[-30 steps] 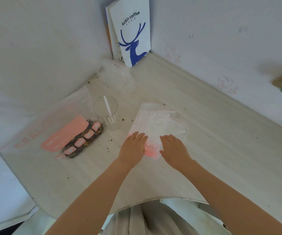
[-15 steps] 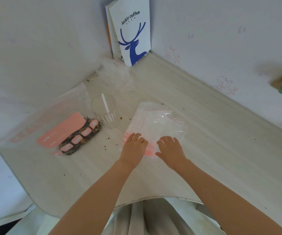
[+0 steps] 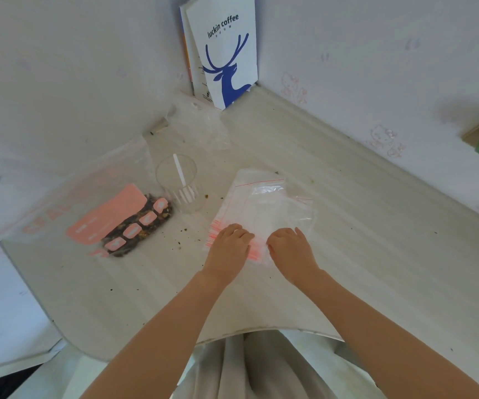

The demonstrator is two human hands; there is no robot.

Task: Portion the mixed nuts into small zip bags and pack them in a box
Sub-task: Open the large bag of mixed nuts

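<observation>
The stack of clear zip bags [image 3: 264, 208] lies fanned, its red seal lines showing. The left hand [image 3: 228, 246] and right hand [image 3: 291, 249] pinch its near edge, fingers curled.

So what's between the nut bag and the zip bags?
Head view: between nut bag and zip bags, a clear cup holding a white fork, set slightly back; otherwise table with scattered crumbs.

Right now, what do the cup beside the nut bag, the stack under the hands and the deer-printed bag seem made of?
Cup: clear, glossy, likely plastic, possibly glass; the white fork inside shows through its wall. Zip bags: thin clear plastic film, shiny creases, red zip lines. Deer-printed bag: apparently matte white paper; it stands stiff with crisp folded edges.
</observation>
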